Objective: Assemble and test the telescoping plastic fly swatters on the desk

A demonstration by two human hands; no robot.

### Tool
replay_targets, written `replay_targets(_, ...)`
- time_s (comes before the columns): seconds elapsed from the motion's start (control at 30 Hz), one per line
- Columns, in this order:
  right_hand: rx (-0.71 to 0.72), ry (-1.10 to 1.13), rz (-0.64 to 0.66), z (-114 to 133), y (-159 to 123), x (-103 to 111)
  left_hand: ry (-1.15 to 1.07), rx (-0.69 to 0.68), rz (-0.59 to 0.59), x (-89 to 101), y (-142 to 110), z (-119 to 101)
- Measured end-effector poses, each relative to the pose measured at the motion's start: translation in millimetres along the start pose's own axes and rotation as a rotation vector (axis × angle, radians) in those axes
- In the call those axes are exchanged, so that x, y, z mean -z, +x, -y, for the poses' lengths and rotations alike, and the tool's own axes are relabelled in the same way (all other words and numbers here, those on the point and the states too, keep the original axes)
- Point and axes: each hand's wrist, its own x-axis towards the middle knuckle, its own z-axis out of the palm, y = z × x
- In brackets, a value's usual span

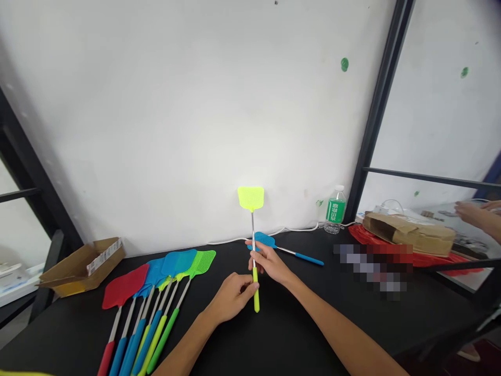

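A yellow fly swatter [251, 198] with a metal shaft stands upright in front of me, its mesh head at the top. My left hand [234, 296] is closed round its yellow handle. Higher up, my right hand [268, 261] grips the metal shaft between thumb and fingers. Behind that hand a blue fly swatter [309, 258] lies on the black table, part of its head hidden by my fingers. To the left, several more swatters lie fanned out side by side, among them a red one [125, 286], blue ones [179, 262] and a green one [202, 262].
An open cardboard box [84, 266] sits at the table's left. A water bottle [335, 209] stands against the white wall at the right, near a white cable [301, 228]. Flattened brown cardboard [410, 235] rests on red plastic farther right. Another person's hands [479, 214] show at the right edge.
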Motion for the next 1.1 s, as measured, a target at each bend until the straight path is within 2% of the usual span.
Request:
replay_targets(0.1,0.005,-0.09,0.083,2.2,-4.2,-4.3,-0.111,0.041,-0.022,-0.5,0.9,2.6)
replay_targets(0.2,0.027,-0.288,0.103,0.4,-7.2,-8.2,-0.142,0.097,-0.071,-1.4,1.8,6.4)
replay_targets(0.37,0.037,-0.475,0.089,-1.7,-9.3,-10.3,-0.105,0.137,-0.105,-2.5,2.4,8.8)
replay_targets(0.57,0.136,-0.618,0.012,5.1,-10.4,-11.8,0.001,0.142,-0.142,0.1,3.1,6.1)
replay_targets(0.77,0.169,-0.659,-0.032,5.0,-10.6,-10.3,0.148,0.093,-0.215,0.9,1.9,13.5)
replay_targets(1.1,0.166,-0.679,-0.014,1.7,-10.6,-9.1,0.09,0.073,-0.16,3.4,0.3,9.2)
